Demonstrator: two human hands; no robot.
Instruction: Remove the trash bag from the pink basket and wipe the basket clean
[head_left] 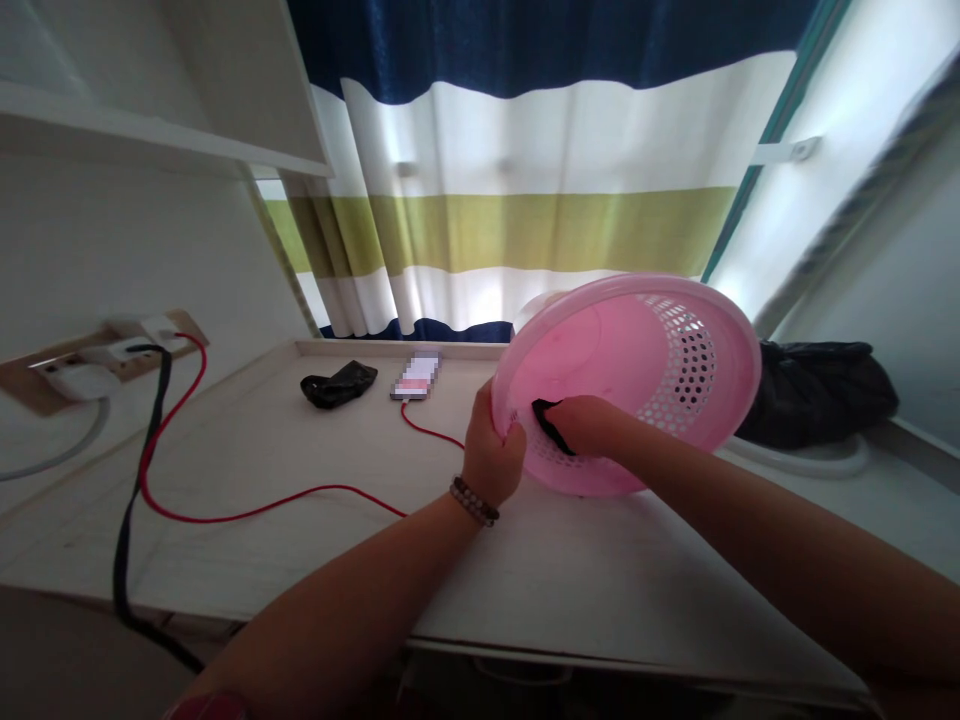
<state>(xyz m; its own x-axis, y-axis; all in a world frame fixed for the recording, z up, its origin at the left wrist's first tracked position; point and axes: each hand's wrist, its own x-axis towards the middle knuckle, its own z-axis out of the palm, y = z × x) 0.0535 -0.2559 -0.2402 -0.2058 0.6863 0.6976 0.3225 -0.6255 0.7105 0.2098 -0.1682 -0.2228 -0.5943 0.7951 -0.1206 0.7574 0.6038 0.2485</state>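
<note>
A pink plastic basket (pixel 592 340) with a perforated wall is tilted on its side above the white desk, its opening facing me. My left hand (pixel 495 450) grips the basket's left rim, thumb on the inside and fingers outside. Inside the basket, my right hand (pixel 592 425) is closed on a black cloth (pixel 553 428), which lies against the lower left of the perforated wall. The fingertips of my right hand are hidden.
On the desk (pixel 300 560) lie a crumpled black bag (pixel 339 385) and a phone (pixel 417 376) with a red cable (pixel 247 515). Wall sockets (pixel 112 355) are at left. A black bundle (pixel 817 392) sits at right. A striped curtain (pixel 525 230) hangs behind.
</note>
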